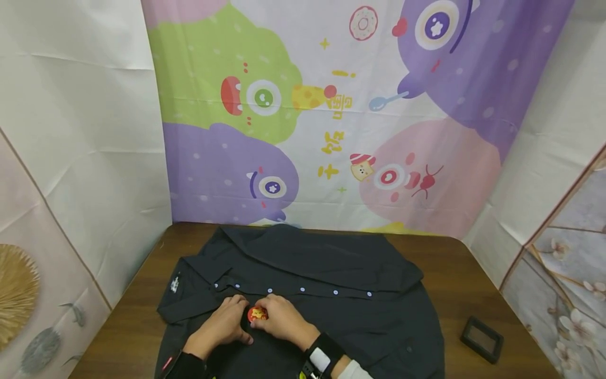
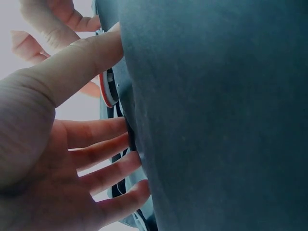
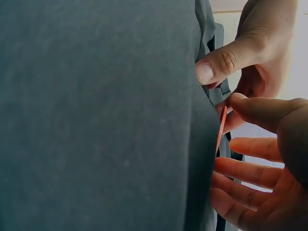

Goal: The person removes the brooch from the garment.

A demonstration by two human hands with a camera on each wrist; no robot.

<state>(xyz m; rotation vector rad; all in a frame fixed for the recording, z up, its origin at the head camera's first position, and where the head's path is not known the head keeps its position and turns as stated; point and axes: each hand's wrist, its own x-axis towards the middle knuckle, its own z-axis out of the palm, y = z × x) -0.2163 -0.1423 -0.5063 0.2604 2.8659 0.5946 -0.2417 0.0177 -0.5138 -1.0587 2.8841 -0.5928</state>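
A dark button-up shirt [image 1: 360, 326] lies spread over the table. On its front sits a round red badge [image 1: 255, 313] with a yellow figure. My right hand [image 1: 284, 318] has its thumb and index finger at the badge's edges, pinching it, while the other fingers touch the cloth. Just left of the badge, my left hand [image 1: 226, 323] rests on the shirt, thumb and fingers spread and fairly straight. The left wrist view shows the badge [image 2: 103, 89] edge-on, its underside dark. Its red rim [image 3: 222, 126] stands slightly off the fabric in the right wrist view.
A small dark rectangular frame [image 1: 482, 339] lies on the brown wooden table [image 1: 447, 273] right of the shirt. A cartoon-printed cloth [image 1: 331, 210] hangs behind the table's far edge. Pale cloth walls stand on both sides.
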